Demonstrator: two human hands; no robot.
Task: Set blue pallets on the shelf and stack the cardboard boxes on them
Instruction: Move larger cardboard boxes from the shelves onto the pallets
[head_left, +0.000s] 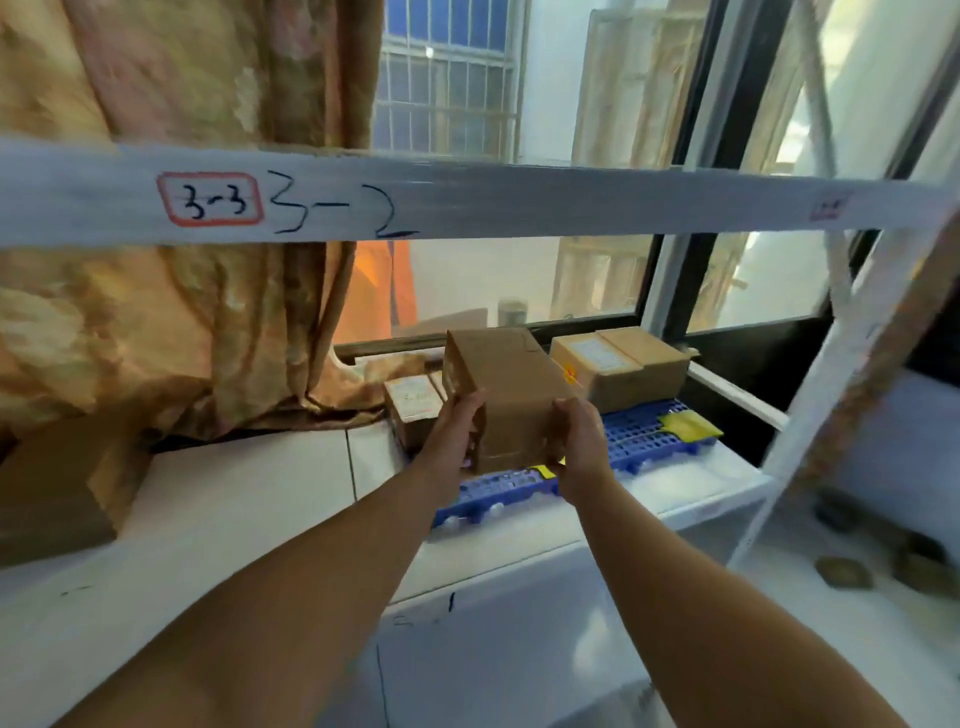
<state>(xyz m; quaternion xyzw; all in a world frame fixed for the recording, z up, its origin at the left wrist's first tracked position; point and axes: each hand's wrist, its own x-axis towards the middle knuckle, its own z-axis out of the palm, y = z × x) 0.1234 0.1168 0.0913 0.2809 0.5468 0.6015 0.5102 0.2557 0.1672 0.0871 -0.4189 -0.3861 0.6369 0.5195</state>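
A blue slotted pallet (641, 434) lies on the white shelf (249, 499), right of centre. Both my hands grip one brown cardboard box (511, 395) just above the pallet's front part. My left hand (457, 426) holds its left side and my right hand (579, 441) holds its right side. A second cardboard box (623, 364) with a white label rests on the pallet at the back right. A smaller labelled box (413, 410) stands at the pallet's left end, partly hidden by my left hand. A yellow packet (688, 426) lies on the pallet's right end.
The upper shelf beam (519, 200), marked 3-3 and 3-2, crosses the view overhead. A curtain (171, 322) hangs at the back left, with a brown box (57, 493) at the shelf's left end. A slanted shelf post (841, 374) stands right, before a window.
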